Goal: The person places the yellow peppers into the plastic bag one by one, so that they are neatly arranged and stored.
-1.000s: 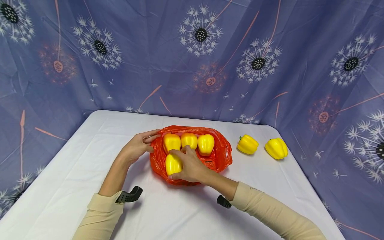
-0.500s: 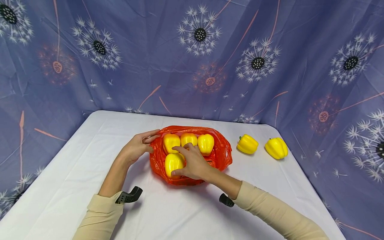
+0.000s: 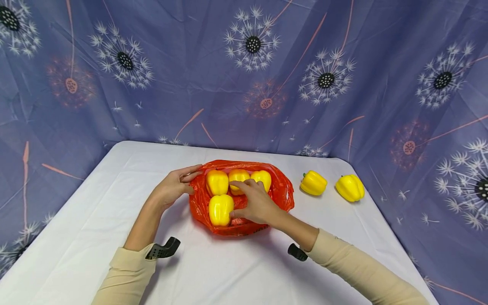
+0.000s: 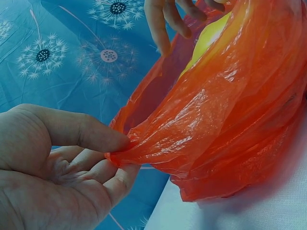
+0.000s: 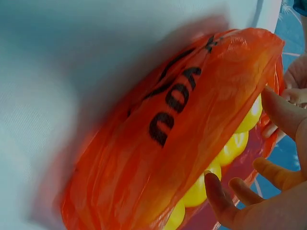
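Note:
An open red plastic bag (image 3: 284, 192) holds several yellow bell peppers. One bell pepper (image 3: 220, 210) lies at the front left inside it, and others, such as the left one (image 3: 217, 183), line the back. My left hand (image 4: 72, 163) pinches the bag's left rim between thumb and fingers. Above the bag's opening, my right hand (image 3: 258, 205) has its fingers spread and holds nothing. Its thumb is right beside the front pepper in the head view, and the hand partly covers the back right pepper (image 3: 264, 178). In the right wrist view, black print (image 5: 175, 103) marks the bag's side.
To the bag's right, two more yellow bell peppers lie on the white-covered table (image 3: 114, 190): a nearer one (image 3: 314, 183) and a farther one (image 3: 350, 188) by the right edge. A blue curtain (image 3: 183, 84) with dandelion print hangs behind and beside the table.
My right hand has let go of the front bell pepper and drawn back to the right. That pepper stays at the bag's front left. My left hand has kept its place on the rim.

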Demonstrator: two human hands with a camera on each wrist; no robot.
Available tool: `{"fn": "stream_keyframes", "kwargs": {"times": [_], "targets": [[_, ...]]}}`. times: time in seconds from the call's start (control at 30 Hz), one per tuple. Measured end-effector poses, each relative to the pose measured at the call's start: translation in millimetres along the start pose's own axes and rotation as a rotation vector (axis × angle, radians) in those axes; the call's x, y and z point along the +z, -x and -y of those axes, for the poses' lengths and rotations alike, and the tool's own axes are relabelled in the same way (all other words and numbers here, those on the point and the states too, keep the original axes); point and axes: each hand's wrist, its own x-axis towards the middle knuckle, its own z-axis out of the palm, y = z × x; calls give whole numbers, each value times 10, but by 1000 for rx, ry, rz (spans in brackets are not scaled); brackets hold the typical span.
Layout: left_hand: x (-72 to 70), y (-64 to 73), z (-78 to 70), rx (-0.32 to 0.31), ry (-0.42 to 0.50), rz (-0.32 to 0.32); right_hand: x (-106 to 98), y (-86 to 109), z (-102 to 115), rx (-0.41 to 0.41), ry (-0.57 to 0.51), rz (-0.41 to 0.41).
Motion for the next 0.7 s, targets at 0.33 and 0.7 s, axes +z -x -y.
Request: {"fn": "stream_keyframes", "kwargs": {"times": [0.33,0.7], "targets": [[8,-4,10,2,7,6,-117,5,-118,43,4,-41],[6,-7,11,1,0,-4,-238,94,-302,50,-15,-106]]}}
